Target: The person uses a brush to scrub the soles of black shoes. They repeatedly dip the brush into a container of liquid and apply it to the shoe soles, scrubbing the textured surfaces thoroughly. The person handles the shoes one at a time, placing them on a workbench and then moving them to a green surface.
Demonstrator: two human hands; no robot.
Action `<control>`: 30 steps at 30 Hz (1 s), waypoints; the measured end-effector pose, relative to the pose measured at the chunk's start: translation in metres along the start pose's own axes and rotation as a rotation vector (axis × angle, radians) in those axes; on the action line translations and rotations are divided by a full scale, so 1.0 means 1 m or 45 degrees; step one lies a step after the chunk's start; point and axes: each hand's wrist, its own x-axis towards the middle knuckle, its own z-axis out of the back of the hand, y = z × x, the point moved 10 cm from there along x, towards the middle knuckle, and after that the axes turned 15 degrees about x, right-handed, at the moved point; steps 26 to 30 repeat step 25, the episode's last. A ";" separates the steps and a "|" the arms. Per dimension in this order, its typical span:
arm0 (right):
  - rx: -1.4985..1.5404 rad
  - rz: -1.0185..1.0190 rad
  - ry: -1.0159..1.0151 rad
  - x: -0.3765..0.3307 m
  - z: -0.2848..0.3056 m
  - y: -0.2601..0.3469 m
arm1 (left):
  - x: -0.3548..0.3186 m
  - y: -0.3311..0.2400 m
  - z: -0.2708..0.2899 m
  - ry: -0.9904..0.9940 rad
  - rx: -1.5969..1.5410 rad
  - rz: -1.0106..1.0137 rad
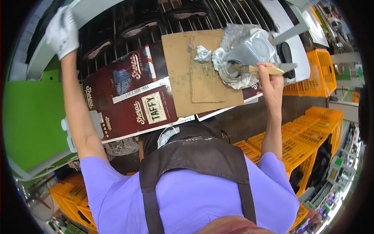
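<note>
My right hand [270, 80] grips the wooden handle of a paintbrush [252, 69]. The bristle end sits at a small foil-wrapped cup [233, 82], next to a clear plastic container [259, 48] and crumpled plastic film. A crumpled ball of foil [202, 54] rests on the brown cardboard sheet [177, 74] to the left of the cup. Far out to the left, my left hand [63, 34], in a white glove, is at the pale frame rail [43, 54]. Its fingers do not show clearly, nor whether it touches the rail.
Beyond the cardboard run dark bars [183, 24] with several black pieces bearing pinkish patches. Dark red printed card [120, 113] covers the near left. A green panel [29, 121] and a white jug [95, 123] stand left. Orange crates [290, 146] line the right.
</note>
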 end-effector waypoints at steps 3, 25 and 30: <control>-0.282 0.082 -0.025 -0.001 0.003 -0.012 | -0.005 0.014 -0.012 -0.126 0.105 -0.038; -0.020 -0.356 0.275 0.025 -0.015 -0.066 | -0.012 -0.008 -0.004 -0.177 0.155 0.042; -0.020 -0.356 0.275 0.025 -0.015 -0.066 | -0.012 -0.008 -0.004 -0.177 0.155 0.042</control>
